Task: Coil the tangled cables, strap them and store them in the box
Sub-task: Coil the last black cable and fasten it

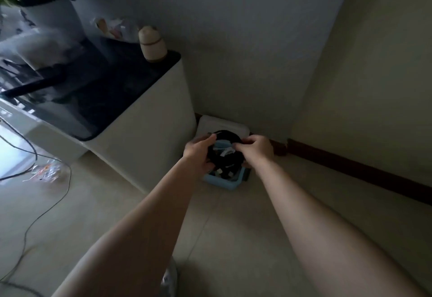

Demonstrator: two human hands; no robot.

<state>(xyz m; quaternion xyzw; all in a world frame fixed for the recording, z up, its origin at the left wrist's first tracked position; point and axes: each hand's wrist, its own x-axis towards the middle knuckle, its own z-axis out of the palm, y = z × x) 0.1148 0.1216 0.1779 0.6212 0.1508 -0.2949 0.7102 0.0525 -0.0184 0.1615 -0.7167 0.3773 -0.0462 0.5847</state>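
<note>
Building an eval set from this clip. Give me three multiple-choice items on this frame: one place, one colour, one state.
1. Where does the blue box stand?
A. on a chair
B. on the floor beside the white cabinet
C. on a bed

2. What colour is the coiled cable?
A. black
B. red
C. yellow

3. How is the coiled cable held?
A. by one hand only
B. by both hands
C. by neither, it lies loose

Answers:
1 B: the blue box sits on the tiles at the foot of the white cabinet.
2 A: the loops are plainly black.
3 B: the left hand and the right hand each grip one side of it.
</note>
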